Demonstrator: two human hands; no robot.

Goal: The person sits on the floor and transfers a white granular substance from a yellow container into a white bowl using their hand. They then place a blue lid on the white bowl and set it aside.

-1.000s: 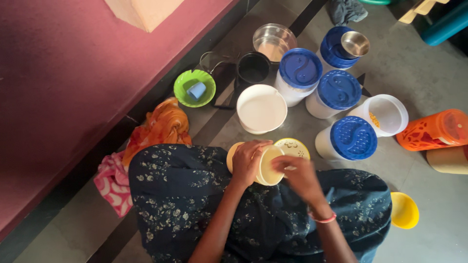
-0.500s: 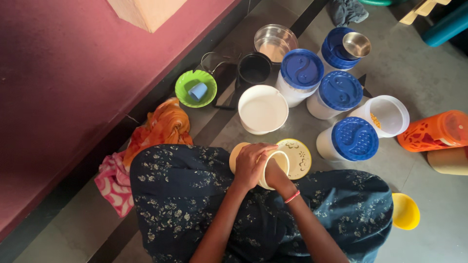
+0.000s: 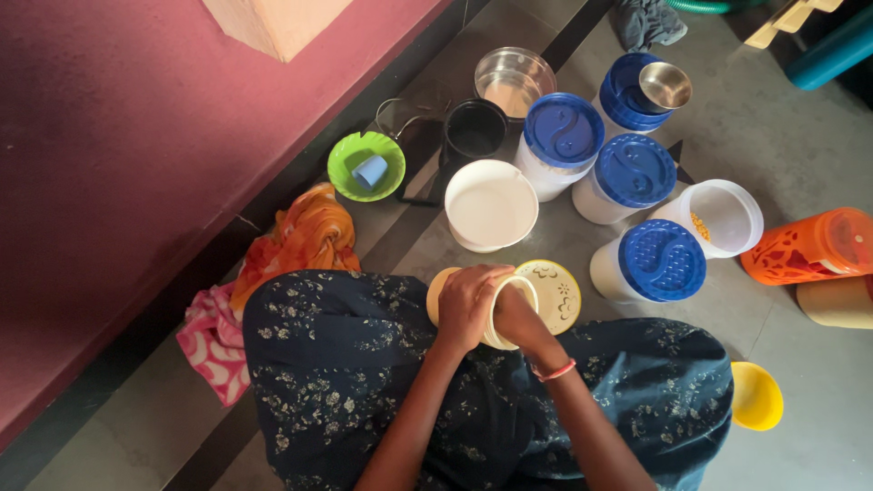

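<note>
I sit on the floor with a cream plastic jar (image 3: pixel 440 289) lying tilted on my lap. My left hand (image 3: pixel 468 303) grips the jar's side near its mouth. My right hand (image 3: pixel 516 318) reaches into the jar's open mouth, so its fingers are hidden inside. The jar's cream lid (image 3: pixel 555 293) with a flower pattern lies on the floor just right of the jar, touching my right wrist area.
Ahead stand a white-lidded tub (image 3: pixel 489 205), three blue-lidded white jars (image 3: pixel 562 129), (image 3: pixel 633 168), (image 3: pixel 662 260), an open white jar (image 3: pixel 725 215), a black pot (image 3: pixel 473 130), a steel bowl (image 3: pixel 513 76), a green bowl (image 3: pixel 366 165). Orange jar (image 3: pixel 809 244) and yellow bowl (image 3: pixel 755 395) at right. Cloth (image 3: pixel 300 236) at left by the maroon wall (image 3: pixel 118 155).
My right hand went from the jar's rim into its mouth, then drew back slightly. My left hand kept its hold on the jar.
</note>
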